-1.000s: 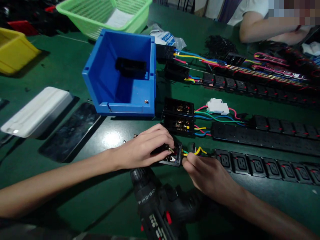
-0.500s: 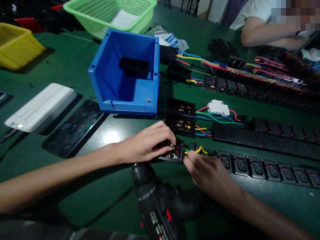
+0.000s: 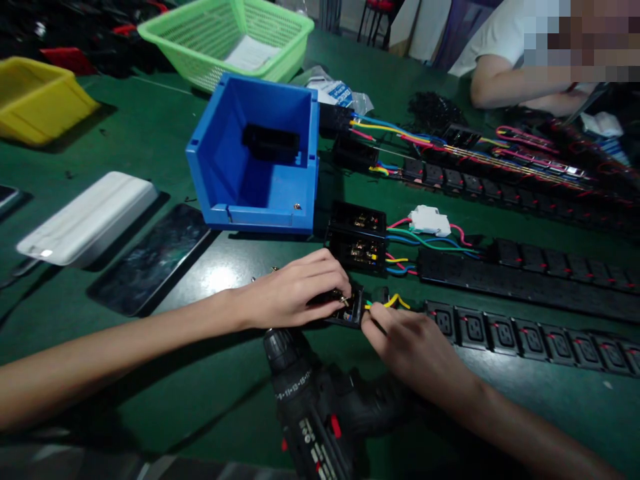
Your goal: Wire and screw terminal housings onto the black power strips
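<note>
My left hand (image 3: 300, 290) lies over a small black socket box (image 3: 356, 310), pinching a small brass piece (image 3: 344, 301) between thumb and fingertips. At the box's right edge, my right hand (image 3: 400, 330) has its fingers closed on the yellow and green wires (image 3: 396, 301). These wires run toward a black strip of outlets (image 3: 500, 331). Part of the box's inside is hidden under my left fingers. Just below my hands lies a black power drill (image 3: 315, 407), its chuck close to my left wrist.
A blue bin (image 3: 260, 217) stands behind my left hand, with a green basket (image 3: 225, 73) beyond. Left are a phone (image 3: 150, 260), a white power bank (image 3: 87, 217) and a yellow bin (image 3: 40, 100). More wired strips (image 3: 510, 280) lie right. A person's arm (image 3: 520, 83) rests across the table.
The view has shifted slightly, so the table's objects sit a little lower and differently in the picture. Both hands stay at the box, with the left fingers moved slightly over it.
</note>
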A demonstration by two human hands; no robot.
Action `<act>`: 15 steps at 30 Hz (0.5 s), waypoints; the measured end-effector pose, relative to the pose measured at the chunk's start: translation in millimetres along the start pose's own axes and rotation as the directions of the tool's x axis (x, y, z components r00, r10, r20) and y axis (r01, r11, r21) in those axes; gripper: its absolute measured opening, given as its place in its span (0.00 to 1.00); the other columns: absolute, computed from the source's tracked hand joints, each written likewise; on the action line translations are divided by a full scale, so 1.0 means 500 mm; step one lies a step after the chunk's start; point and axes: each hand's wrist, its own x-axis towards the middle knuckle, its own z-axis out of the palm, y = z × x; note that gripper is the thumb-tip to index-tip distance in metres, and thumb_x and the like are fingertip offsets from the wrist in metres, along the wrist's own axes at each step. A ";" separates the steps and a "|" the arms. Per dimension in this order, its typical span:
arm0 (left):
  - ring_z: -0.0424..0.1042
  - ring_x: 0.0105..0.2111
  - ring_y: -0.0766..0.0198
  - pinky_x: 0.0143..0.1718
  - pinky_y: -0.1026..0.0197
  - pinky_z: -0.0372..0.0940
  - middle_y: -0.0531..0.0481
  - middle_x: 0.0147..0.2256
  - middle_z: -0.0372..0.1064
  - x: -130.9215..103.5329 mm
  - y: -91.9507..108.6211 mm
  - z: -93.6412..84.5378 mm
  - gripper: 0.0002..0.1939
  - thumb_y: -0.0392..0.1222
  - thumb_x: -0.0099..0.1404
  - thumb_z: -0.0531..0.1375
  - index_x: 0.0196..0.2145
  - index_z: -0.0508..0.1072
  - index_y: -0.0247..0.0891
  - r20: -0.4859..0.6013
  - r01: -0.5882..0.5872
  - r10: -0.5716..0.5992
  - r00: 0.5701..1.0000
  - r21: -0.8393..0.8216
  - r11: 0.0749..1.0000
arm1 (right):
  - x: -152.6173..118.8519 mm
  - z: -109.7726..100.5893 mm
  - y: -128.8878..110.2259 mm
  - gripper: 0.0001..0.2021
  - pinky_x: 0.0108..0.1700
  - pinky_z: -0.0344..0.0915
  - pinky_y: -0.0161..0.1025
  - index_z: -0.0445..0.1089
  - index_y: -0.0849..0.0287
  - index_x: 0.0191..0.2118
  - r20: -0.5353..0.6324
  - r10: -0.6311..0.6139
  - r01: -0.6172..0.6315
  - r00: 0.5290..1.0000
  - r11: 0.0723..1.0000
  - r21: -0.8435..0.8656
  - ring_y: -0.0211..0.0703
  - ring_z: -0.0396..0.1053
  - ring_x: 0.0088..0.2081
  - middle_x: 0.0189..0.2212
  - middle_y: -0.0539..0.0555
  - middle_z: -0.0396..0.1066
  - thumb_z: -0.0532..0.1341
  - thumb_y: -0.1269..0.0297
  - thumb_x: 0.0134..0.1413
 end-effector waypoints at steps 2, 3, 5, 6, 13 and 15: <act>0.65 0.43 0.60 0.46 0.59 0.63 0.44 0.41 0.70 -0.001 0.001 0.000 0.08 0.35 0.67 0.56 0.44 0.70 0.36 -0.004 0.011 -0.011 1.000 -0.005 1.000 | -0.005 0.000 0.001 0.07 0.28 0.64 0.38 0.68 0.64 0.38 -0.031 -0.004 0.005 1.000 0.999 0.035 0.41 0.67 0.28 0.34 0.54 0.68 0.59 0.79 0.54; 0.65 0.43 0.60 0.46 0.59 0.64 0.44 0.40 0.70 -0.002 0.001 0.000 0.08 0.36 0.67 0.56 0.44 0.70 0.36 -0.008 0.018 -0.018 1.000 -0.010 1.000 | -0.009 -0.003 0.002 0.08 0.30 0.66 0.38 0.68 0.65 0.41 -0.062 -0.006 0.010 0.998 0.997 0.071 0.41 0.68 0.30 0.35 0.55 0.69 0.59 0.78 0.55; 0.65 0.43 0.61 0.46 0.59 0.64 0.44 0.40 0.71 -0.002 0.002 0.000 0.08 0.36 0.67 0.56 0.43 0.71 0.36 -0.012 0.029 -0.029 0.999 -0.022 0.999 | -0.019 -0.018 0.006 0.09 0.35 0.68 0.38 0.67 0.66 0.46 -0.129 0.011 0.011 0.992 0.985 0.172 0.41 0.70 0.34 0.37 0.55 0.70 0.58 0.74 0.59; 0.65 0.43 0.61 0.45 0.58 0.64 0.44 0.40 0.71 -0.003 0.002 0.000 0.08 0.37 0.67 0.56 0.43 0.71 0.36 -0.014 0.031 -0.032 0.999 -0.027 0.999 | -0.025 -0.031 0.007 0.10 0.37 0.69 0.38 0.66 0.65 0.48 -0.147 0.023 0.012 0.989 0.972 0.235 0.40 0.70 0.36 0.38 0.55 0.71 0.58 0.71 0.61; 0.68 0.42 0.61 0.45 0.58 0.65 0.44 0.40 0.71 -0.004 0.009 -0.004 0.09 0.38 0.68 0.56 0.44 0.72 0.35 -0.062 0.038 -0.045 0.997 -0.106 0.994 | -0.068 -0.099 -0.044 0.37 0.47 0.68 0.40 0.54 0.57 0.63 0.208 -0.128 -0.006 0.970 0.838 0.545 0.43 0.67 0.46 0.48 0.54 0.68 0.66 0.51 0.51; 0.69 0.42 0.62 0.46 0.58 0.65 0.45 0.40 0.72 -0.005 0.011 -0.003 0.08 0.38 0.67 0.57 0.43 0.72 0.35 -0.086 0.048 -0.059 0.995 -0.127 0.991 | -0.074 -0.078 -0.082 0.39 0.49 0.66 0.42 0.51 0.61 0.65 0.183 -0.102 0.011 0.978 0.896 0.443 0.46 0.66 0.48 0.50 0.58 0.66 0.67 0.55 0.52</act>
